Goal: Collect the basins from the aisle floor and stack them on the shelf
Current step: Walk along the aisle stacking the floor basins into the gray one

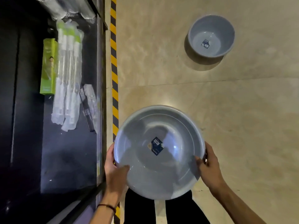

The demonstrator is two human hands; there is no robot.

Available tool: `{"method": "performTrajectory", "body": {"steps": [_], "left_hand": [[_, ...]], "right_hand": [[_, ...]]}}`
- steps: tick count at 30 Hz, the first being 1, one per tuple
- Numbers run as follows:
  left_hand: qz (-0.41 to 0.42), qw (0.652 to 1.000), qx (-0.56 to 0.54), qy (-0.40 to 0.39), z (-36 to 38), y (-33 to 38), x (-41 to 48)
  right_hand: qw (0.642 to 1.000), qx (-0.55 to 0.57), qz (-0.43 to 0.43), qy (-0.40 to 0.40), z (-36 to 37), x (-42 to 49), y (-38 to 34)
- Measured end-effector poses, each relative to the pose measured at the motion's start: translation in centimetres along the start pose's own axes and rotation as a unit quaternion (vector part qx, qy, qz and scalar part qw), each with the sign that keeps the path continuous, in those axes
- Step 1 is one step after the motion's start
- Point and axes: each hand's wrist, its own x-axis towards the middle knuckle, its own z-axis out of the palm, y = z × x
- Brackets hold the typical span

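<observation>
Gripping the large grey basin by its rim, left hand at nine o'clock, right hand at three, above the floor. Second basin at one o'clock, well apart.

Open floor all around second basin, reachable from any side. Near end of shelf bare; far end blocked by wrapped packs, green box.

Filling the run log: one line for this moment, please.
left hand: grips large basin rim | right hand: grips opposite rim | small basin: on floor | shelf: no basins
</observation>
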Motion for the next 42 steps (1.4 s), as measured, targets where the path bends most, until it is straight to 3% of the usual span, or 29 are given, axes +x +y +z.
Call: {"method": "performTrajectory", "body": {"steps": [9, 15, 23, 30, 42], "left_hand": [[0.014, 0.998, 0.060, -0.020, 3.4, -12.3, 12.3], [0.013, 0.999, 0.033, -0.019, 5.7, -18.3, 17.6], [0.025, 0.998, 0.049, -0.028, 7.1, -22.3, 20.6], [-0.030, 0.999, 0.030, 0.003, 7.1, -24.7, 21.6], [0.023, 0.995, 0.096, -0.035, 6.8, -28.7, 23.0]], "right_hand": [[1.000, 0.000, -0.008, 0.020, 6.1, 10.4, 9.9], [0.999, 0.004, -0.019, 0.032, 9.4, 15.0, 15.4], [0.998, 0.021, -0.029, 0.047, 11.7, 18.0, 19.4], [0.999, 0.018, -0.035, 0.037, 13.2, 19.3, 21.3], [0.997, -0.039, -0.063, 0.027, 14.2, 20.7, 23.8]]}}
